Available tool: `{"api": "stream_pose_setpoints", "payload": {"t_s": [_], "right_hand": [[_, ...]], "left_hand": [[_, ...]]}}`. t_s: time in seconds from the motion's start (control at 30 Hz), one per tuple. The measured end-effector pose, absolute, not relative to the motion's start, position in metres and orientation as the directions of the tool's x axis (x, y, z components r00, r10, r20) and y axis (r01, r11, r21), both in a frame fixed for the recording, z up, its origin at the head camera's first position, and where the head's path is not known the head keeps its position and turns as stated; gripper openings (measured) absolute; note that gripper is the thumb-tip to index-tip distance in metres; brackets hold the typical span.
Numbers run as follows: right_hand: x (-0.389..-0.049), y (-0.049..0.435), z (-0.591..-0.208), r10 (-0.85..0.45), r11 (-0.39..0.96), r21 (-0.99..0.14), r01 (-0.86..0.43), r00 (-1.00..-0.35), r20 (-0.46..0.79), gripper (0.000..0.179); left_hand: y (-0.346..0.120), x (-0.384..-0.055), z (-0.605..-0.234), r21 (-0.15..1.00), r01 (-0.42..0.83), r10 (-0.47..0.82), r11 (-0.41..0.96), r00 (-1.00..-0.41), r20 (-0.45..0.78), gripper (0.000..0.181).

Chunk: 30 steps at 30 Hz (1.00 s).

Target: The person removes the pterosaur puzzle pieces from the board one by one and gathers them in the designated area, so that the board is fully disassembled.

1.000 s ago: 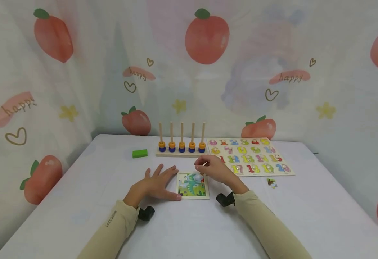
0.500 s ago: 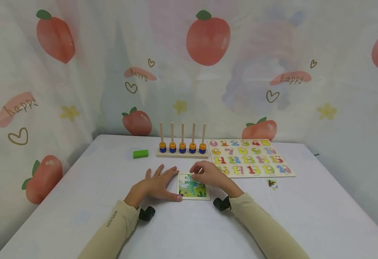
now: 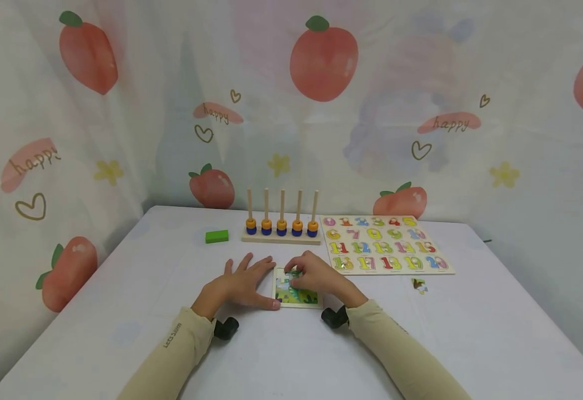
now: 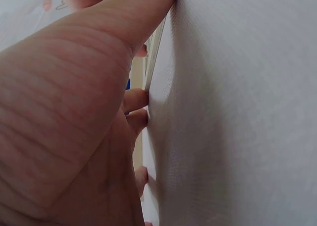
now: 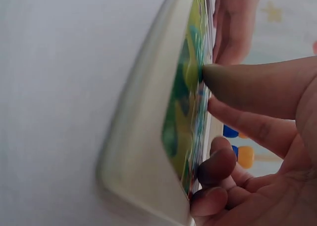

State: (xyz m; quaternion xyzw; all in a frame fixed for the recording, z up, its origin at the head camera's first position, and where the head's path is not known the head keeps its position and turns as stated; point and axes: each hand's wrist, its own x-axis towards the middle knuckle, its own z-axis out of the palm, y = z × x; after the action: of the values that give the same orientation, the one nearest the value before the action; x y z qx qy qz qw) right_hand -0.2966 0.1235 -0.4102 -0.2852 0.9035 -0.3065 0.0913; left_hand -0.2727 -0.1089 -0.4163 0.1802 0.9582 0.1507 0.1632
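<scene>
On the white desk (image 3: 276, 355), the left hand (image 3: 241, 286), fingers spread, touches the square, pale-framed green picture puzzle (image 3: 297, 298), whose face the right hand (image 3: 317, 276) touches with bent fingers, any grip impossible to tell.

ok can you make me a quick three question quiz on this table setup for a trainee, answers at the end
1. Count: how many pegs rise from the wooden stand?
2. True or false: the loose puzzle piece lies on the right hand's side of the picture puzzle.
3. Choose one: in the head view, where is the left hand's thumb?
a) on the green block
b) at the near left corner of the picture puzzle
c) on the number board

Key: 1. five; 2. true; 3. b
</scene>
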Motion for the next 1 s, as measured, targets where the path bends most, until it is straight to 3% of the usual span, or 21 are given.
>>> {"api": "stream_pose_setpoints", "payload": {"t_s": [0.57,0.83,1.0], "right_hand": [[-0.294,0.124,-0.410,-0.545,0.621,-0.653,-0.433,-0.838,0.038,0.024],[-0.299,0.133,-0.412,-0.549,0.559,-0.709,-0.429,-0.833,0.070,0.034],[-0.299,0.134,-0.412,-0.493,0.584,-0.714,-0.387,-0.867,0.067,0.031]], "left_hand": [[-0.107,-0.272,-0.416,0.335,0.291,0.385,0.896,-0.885,-0.262,0.108],[-0.108,-0.274,-0.420,0.319,0.310,0.394,0.896,-0.886,-0.244,0.108],[-0.108,-0.273,-0.420,0.321,0.311,0.396,0.895,-0.885,-0.245,0.107]]}}
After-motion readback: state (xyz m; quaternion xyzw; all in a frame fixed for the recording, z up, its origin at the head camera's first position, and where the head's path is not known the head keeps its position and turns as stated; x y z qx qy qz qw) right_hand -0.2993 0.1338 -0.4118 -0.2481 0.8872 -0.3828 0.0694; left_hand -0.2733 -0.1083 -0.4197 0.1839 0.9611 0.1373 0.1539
